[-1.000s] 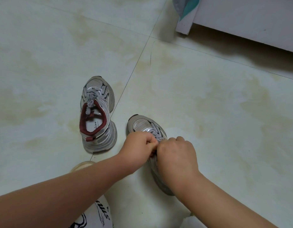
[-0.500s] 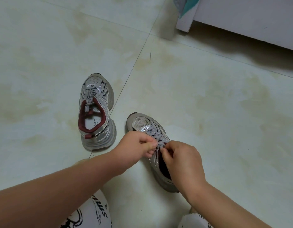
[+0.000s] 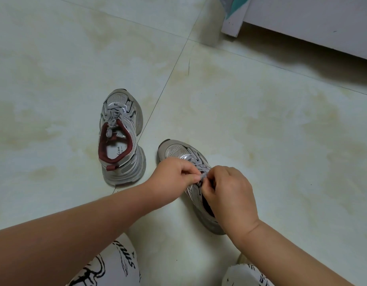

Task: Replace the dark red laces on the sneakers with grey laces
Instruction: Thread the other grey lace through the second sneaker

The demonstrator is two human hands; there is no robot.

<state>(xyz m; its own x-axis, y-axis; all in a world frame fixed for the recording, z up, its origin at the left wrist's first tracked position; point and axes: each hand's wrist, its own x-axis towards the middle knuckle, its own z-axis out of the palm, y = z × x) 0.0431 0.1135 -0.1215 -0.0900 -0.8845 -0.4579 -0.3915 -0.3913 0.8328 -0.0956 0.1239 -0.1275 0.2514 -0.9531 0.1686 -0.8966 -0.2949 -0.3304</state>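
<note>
Both the left hand [image 3: 174,174] and right hand [image 3: 230,195] pinch the grey lace [image 3: 204,174] over the near sneaker [image 3: 178,150]. It looks soft and limp; best gripped close to the knot.

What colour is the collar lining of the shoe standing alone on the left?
Dark red, on the left shoe; clearest in the head view.

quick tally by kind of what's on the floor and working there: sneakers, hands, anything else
silver-grey mesh sneakers: 2, one standing free with a dark red collar, one being laced
hands: 2, left hand and right hand, both pinching the grey lace
white furniture base: 1
total: 5
</note>
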